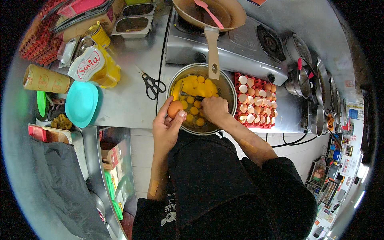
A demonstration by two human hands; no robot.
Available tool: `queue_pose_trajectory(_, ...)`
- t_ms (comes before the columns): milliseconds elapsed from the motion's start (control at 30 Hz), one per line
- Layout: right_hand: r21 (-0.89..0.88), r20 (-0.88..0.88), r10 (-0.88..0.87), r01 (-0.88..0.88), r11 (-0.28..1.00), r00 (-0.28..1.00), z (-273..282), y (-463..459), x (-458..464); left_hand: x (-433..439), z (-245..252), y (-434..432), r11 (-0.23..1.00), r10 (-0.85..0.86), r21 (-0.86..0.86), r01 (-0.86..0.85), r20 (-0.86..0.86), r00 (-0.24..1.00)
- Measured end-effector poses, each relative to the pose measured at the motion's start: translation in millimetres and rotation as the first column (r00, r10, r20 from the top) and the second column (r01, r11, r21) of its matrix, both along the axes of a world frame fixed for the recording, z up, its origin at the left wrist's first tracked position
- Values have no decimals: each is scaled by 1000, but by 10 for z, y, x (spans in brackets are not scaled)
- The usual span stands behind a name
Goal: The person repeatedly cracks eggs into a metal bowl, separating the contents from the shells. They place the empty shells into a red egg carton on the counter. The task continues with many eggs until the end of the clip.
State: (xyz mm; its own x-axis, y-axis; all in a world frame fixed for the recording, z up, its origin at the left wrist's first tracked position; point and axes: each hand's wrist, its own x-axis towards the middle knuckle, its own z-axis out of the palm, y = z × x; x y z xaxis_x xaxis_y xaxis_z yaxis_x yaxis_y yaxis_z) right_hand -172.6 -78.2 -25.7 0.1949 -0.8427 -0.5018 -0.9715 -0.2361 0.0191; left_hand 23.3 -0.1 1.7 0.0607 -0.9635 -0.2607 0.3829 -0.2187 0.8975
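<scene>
My left hand (171, 123) grips a brown egg (175, 109) above the near left rim of a large metal pot (232, 96). Inside the pot lie many raw egg yolks (195, 85) in clear egg white. Over the pot's right side, my right hand (214, 109) is closed around the dark handle of a utensil (190, 96); its far end lies over the yolks and its kind is unclear. Right of the pot, a red egg tray (238, 112) holds several empty eggshells (250, 118) and some brown eggs (267, 86).
A frying pan (234, 15) with a pink spatula (210, 15) sits on the gas stove (186, 48), its handle reaching over the pot. Black-handled scissors (153, 85), an oil pouch (99, 67) and a turquoise plate (81, 103) lie left. Metal pans (300, 81) stand right.
</scene>
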Motion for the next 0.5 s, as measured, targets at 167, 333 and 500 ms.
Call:
queue_pose_trajectory(167, -26, -45, 19, -20, 999, 999, -124, 7, 44, 44, 1, -31, 1000, -10, 5, 10, -3, 1000)
queue_pose_trajectory(333, -8, -48, 5, -5, 1000, 999, -154, 4, 77, 68, 21, -67, 999, -29, 14, 29, -14, 999)
queue_pose_trajectory(500, -47, 80, -26, 29, 998, 997, 380, -1, -100, 65, 26, -68, 998, -55, -6, 56, 77, 995)
